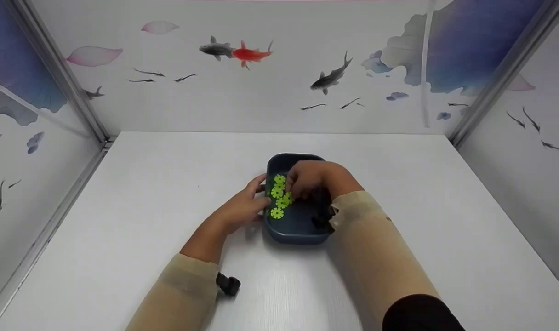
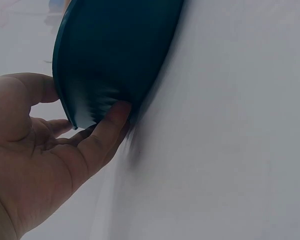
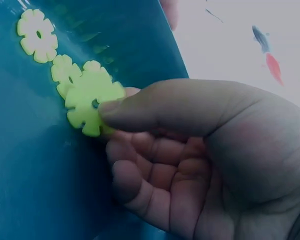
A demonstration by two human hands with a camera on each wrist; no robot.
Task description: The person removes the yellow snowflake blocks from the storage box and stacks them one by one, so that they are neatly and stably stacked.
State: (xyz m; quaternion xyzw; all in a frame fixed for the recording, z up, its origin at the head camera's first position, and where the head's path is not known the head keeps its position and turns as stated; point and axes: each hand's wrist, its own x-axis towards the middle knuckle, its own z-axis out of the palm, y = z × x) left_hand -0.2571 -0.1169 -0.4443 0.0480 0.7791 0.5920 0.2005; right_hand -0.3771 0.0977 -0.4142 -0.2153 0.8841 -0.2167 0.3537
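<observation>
A dark blue rectangular tub point(image 1: 298, 239) with rounded corners stands on the white table. Inside, along its left wall, lie several yellow-green notched plastic discs point(image 1: 276, 213), shaped like flowers. My right hand point(image 1: 307, 178) reaches into the tub. Between thumb and fingers it pinches one flower-shaped disc point(image 3: 92, 102), which has a small hole in the middle; other discs point(image 3: 37, 35) lie beyond it on the tub floor. My left hand point(image 1: 245, 207) holds the tub's left side, its thumb at the rim and fingertips point(image 2: 119, 111) against the outer wall.
The white table point(image 1: 137, 197) stretches around the tub. Upright panels point(image 1: 279, 101) with painted fish enclose it at the back and both sides, with metal posts point(image 1: 472, 110) at the corners. A black wrist device point(image 1: 229, 285) sits by the left sleeve.
</observation>
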